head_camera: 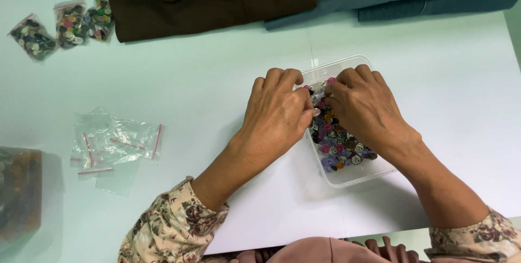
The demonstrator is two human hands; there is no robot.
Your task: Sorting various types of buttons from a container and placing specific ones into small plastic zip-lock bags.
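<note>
Hands (279,111) (362,108) meet over buttons (339,143); tub (358,173) beneath.

The person wears a long-sleeved garment in a beige floral print: dark red and maroon blossoms with grey-green leaves. The left sleeve (171,228) ends at a gathered cuff on the forearm. The right sleeve (480,238) carries the same print. Left hand (277,114) and right hand (363,108) are bare: no gloves, rings or watch visible. Fingernails are short. A dusty-pink fabric (325,251) covers the lap.
</note>
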